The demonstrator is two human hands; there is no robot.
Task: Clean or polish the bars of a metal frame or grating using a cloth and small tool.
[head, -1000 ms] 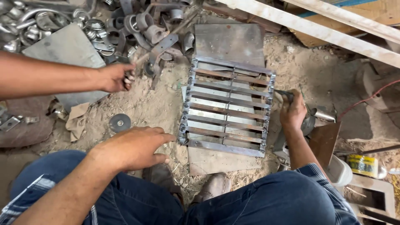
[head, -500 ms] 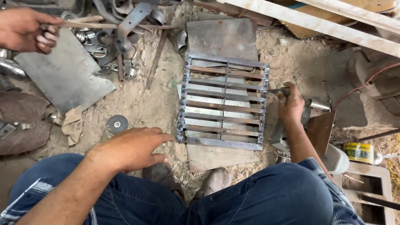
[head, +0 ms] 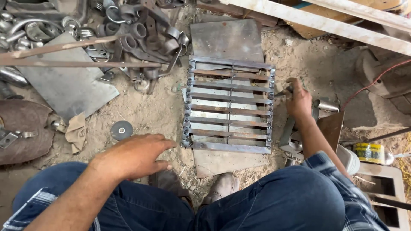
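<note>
A welded grey steel grille of flat horizontal slats between two side rails point(head: 229, 105) lies flat on the sandy floor point(head: 141, 107), resting over thin rectangular metal sheets point(head: 227, 39), between the person's knees and a heap of dark steel rings and pipe offcuts point(head: 137, 30). It looks heavy and rigid, with hard edges and rough weld beads along the rails, so it would likely be best taken by the two side rails or the end bars rather than by a single thin slat. The left hand point(head: 135, 155) hovers low over the floor just beside the grille's near left corner, palm down, fingers spread and holding nothing; a small round grey disc point(head: 121, 129) lies close by. The right hand point(head: 299, 102) sits just off the grille's right rail, its grip curled around a small dark metal tool point(head: 286, 90) whose kind is too hidden to tell.
</note>
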